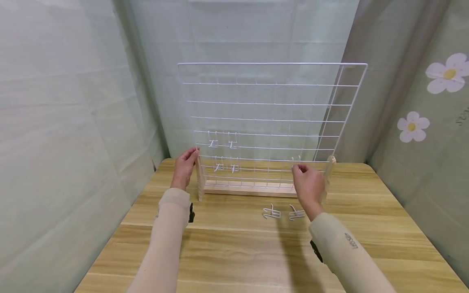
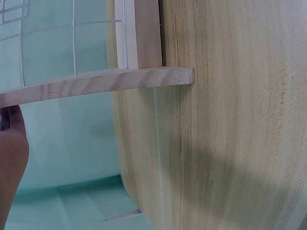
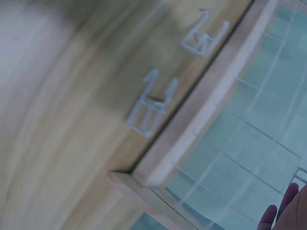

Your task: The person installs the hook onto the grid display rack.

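A white wire grid rack [image 1: 271, 63] stands upright in a wooden base [image 1: 249, 190]. My left hand [image 1: 184, 167] pinches the top of the base's left wooden side piece [image 2: 120, 80]. At the grid's lower right, my right hand [image 1: 309, 184] pinches a white wire hook [image 1: 293, 159], whose two upper prongs show against a grid wire; my fingers hide its lower part. Several matching hooks [image 1: 233, 143] hang in two rows at the lower left of the grid. Two loose hooks, a left one [image 1: 272, 213] and a right one [image 1: 296, 213], lie on the table below my right hand.
The wood-grain table [image 1: 227, 252] runs under the rack. Pale green curtains [image 1: 256, 24] close off the back and both sides, the right one printed with white flowers [image 1: 412, 127]. The base's right wooden side piece [image 1: 328, 171] stands just beyond my right hand.
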Demonstrator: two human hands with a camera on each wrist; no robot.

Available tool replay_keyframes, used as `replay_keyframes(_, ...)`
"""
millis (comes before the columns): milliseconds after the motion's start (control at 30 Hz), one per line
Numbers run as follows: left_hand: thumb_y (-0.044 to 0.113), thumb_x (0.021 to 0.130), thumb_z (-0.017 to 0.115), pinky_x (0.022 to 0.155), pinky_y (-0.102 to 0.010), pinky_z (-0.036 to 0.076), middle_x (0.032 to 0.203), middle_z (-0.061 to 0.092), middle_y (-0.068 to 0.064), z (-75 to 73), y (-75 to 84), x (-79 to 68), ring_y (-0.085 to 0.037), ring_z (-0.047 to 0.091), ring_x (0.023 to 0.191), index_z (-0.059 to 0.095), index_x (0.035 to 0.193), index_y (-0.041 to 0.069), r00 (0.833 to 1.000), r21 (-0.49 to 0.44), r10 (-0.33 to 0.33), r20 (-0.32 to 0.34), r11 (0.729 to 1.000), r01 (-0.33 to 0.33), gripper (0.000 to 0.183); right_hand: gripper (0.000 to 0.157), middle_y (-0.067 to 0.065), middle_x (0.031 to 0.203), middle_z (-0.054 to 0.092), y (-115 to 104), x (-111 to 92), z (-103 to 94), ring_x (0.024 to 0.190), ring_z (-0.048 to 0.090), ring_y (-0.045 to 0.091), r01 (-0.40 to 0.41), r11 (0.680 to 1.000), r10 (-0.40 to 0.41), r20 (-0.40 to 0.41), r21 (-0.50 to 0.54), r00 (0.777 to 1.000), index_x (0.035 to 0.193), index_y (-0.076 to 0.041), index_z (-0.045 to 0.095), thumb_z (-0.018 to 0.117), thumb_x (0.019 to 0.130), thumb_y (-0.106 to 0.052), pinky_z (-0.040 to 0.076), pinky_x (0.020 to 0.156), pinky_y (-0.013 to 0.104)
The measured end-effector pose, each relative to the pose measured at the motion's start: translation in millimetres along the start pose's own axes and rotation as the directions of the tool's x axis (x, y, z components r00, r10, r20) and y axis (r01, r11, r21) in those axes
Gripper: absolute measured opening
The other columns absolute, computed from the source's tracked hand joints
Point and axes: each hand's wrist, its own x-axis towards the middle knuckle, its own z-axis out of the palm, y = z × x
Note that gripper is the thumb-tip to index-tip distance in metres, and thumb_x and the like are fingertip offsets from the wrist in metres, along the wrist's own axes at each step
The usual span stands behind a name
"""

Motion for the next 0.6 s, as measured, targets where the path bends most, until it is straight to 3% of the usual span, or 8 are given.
replay_keyframes(200, 0.034, 0.102, 0.056, 0.114, -0.035, 0.032, 0.145, 0.052, -0.006, -1.8, 0.8, -0.1, -0.021, 0.045, 0.133, 0.054, 0.14, 0.006, 1.0, 0.011, -0.016, 0.003, 1.0, 0.016, 0.048, 0.032, 0.007, 0.092, 0.074, -18, 15, -10.0, 0.085, 0.065, 0.028, -0.026, 1.0, 0.026, -0.009, -0.007, 1.0, 0.097, -0.011, 0.077, 0.057, 0.093, -0.035, 0.047, 0.071, 0.045)
replay_keyframes(600, 0.034, 0.101, 0.056, 0.114, -0.036, 0.032, 0.146, 0.051, -0.008, -0.4, 1.9, -1.4, -0.022, 0.044, 0.133, 0.053, 0.141, 0.005, 1.0, 0.01, -0.014, 0.006, 1.0, 0.014, 0.049, 0.032, 0.007, 0.096, 0.075, -44, 39, -23.1, 0.089, 0.067, 0.029, -0.005, 1.0, 0.004, -0.051, -0.024, 0.999, 0.099, -0.01, 0.078, 0.056, 0.093, -0.033, 0.048, 0.073, 0.045)
